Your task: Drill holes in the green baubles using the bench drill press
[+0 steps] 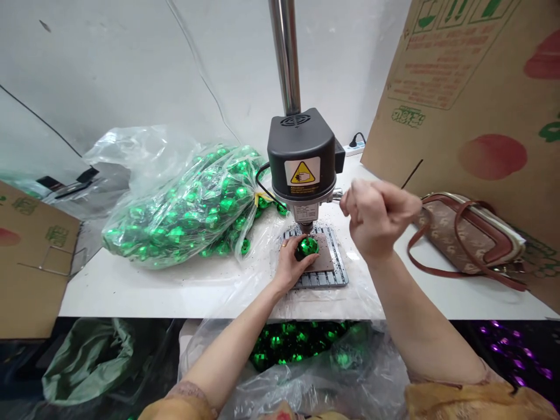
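My left hand [291,262] is closed around a shiny green faceted ball [310,247], thumb on one side and fingers on the other. It holds the ball on a brown pad [325,256] over the slotted metal base [340,273], right below the chuck of a black bench drill press [301,149]. Any drill bit is too hidden to make out. At the right side of the machine, my right hand [380,216] forms a fist at the feed handle [336,195], whose metal stem runs toward the fingers. The grip end is covered by the hand.
A clear bag of green balls [184,210] lies left of the machine. Below the table edge hangs an open plastic bag with more green balls [293,344]. A brown handbag [472,233] and a large carton [459,87] stand right. Dark crumbs surround the base.
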`<act>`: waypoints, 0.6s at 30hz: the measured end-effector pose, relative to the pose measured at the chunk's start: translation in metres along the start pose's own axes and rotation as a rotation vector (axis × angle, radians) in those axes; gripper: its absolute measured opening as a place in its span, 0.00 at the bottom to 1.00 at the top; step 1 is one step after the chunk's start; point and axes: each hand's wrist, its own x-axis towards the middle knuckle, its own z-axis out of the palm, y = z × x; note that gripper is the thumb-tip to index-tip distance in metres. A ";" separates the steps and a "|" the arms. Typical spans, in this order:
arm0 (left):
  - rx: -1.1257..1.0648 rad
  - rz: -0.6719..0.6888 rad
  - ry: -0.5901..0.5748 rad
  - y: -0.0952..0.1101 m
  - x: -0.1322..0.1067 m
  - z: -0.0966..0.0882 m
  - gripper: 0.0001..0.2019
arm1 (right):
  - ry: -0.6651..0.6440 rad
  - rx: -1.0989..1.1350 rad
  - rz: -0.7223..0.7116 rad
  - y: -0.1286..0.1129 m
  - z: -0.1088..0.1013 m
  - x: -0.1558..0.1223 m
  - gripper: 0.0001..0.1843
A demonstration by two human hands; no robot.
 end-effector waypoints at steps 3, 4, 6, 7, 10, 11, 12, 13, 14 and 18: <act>0.059 -0.036 0.083 0.013 -0.011 -0.006 0.21 | 0.038 0.102 0.133 -0.011 0.011 0.027 0.28; 0.088 -0.043 0.097 0.019 -0.018 -0.011 0.20 | 0.031 0.118 0.161 -0.013 0.014 0.033 0.28; 0.151 -0.015 0.012 0.032 -0.039 -0.027 0.20 | 0.021 0.136 0.187 -0.014 0.016 0.039 0.29; 0.185 0.024 -0.106 0.038 -0.051 -0.037 0.20 | 0.021 0.138 0.185 -0.013 0.017 0.039 0.29; 0.328 0.182 -0.588 0.050 -0.084 -0.070 0.22 | 0.023 0.106 0.154 -0.011 0.016 0.036 0.28; 0.361 0.217 -0.700 0.051 -0.091 -0.079 0.24 | 0.024 0.089 0.142 -0.011 0.015 0.035 0.28; 0.373 0.229 -0.755 0.050 -0.093 -0.087 0.24 | 0.027 0.072 0.133 -0.011 0.015 0.034 0.28; 0.363 0.218 -0.754 0.046 -0.090 -0.092 0.23 | 0.029 0.060 0.128 -0.011 0.015 0.033 0.28; 0.340 0.187 -0.702 0.040 -0.082 -0.094 0.20 | 0.035 0.057 0.122 -0.011 0.015 0.033 0.28; 0.325 0.014 -0.217 0.003 -0.002 -0.084 0.10 | 0.055 0.093 0.113 -0.012 0.016 0.033 0.27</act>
